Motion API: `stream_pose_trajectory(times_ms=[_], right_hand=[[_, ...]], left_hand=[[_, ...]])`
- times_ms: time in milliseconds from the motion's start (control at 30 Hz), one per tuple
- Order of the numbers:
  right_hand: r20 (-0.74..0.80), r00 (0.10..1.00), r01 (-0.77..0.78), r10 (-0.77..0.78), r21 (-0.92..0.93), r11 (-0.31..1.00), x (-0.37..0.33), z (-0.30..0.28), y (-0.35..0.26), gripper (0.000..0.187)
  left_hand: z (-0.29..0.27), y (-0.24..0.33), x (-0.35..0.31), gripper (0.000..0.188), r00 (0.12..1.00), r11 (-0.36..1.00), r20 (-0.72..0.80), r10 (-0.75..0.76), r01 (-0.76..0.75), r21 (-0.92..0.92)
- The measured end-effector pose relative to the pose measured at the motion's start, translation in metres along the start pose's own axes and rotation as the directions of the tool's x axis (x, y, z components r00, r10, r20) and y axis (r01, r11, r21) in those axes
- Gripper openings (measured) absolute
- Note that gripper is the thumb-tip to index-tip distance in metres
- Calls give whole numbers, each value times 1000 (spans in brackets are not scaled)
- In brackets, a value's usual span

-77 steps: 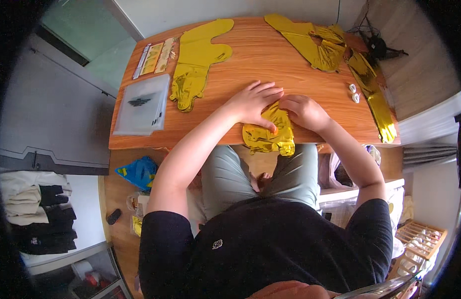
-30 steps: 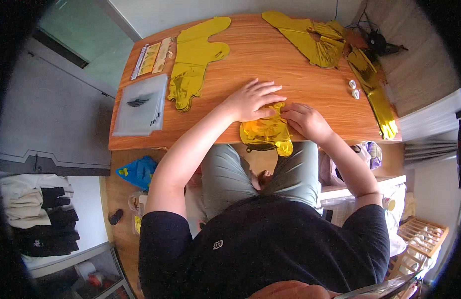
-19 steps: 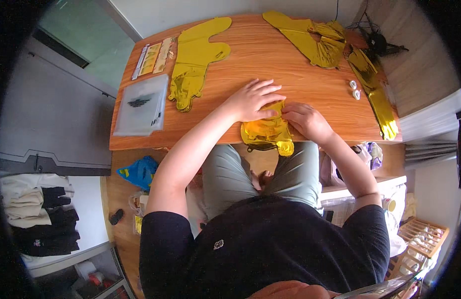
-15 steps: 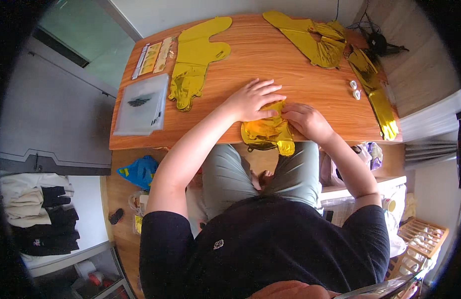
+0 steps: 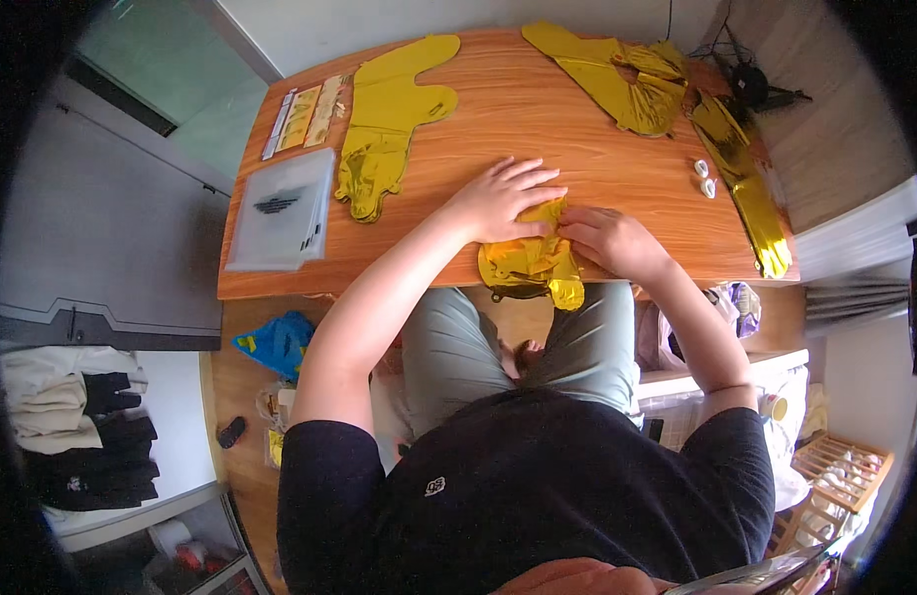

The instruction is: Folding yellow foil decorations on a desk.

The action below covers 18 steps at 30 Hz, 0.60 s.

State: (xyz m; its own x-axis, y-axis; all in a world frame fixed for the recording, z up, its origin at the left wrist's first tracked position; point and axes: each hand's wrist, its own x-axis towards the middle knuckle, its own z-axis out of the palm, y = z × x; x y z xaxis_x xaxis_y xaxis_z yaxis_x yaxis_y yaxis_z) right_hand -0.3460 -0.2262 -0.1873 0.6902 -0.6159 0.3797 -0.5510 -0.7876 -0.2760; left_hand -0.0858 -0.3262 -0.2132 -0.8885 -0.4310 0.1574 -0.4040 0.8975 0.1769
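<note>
A crumpled, deflated gold foil balloon lies at the near edge of the table, its lower end hanging over the rim. My left hand rests flat across its upper part, fingers spread and the tips on the wood. At the balloon's right side is my right hand, its fingers bent and pressed together on the foil's edge. Part of the balloon is hidden under both hands.
On the wooden table lie more flat gold foil balloons, one left, one back right and a folded one at far right. Clear plastic sleeves, a printed card strip and white ribbon rolls lie about.
My right hand has shifted slightly and its fingers lie flatter against the foil. The balloon's creases have changed under it. My left hand stays in place.
</note>
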Motion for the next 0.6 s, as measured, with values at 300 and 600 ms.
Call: stream_pose_trajectory(times_ms=[300, 600], right_hand=[[-10, 971, 238, -239, -30, 971, -3, 0, 1, 37], [-25, 990, 140, -140, 30, 990, -10, 11, 6, 40]], left_hand=[[-2, 4, 0, 89, 1000, 999, -6, 3, -2, 53], [-27, 17, 0, 92, 994, 970, 105, -14, -12, 242]])
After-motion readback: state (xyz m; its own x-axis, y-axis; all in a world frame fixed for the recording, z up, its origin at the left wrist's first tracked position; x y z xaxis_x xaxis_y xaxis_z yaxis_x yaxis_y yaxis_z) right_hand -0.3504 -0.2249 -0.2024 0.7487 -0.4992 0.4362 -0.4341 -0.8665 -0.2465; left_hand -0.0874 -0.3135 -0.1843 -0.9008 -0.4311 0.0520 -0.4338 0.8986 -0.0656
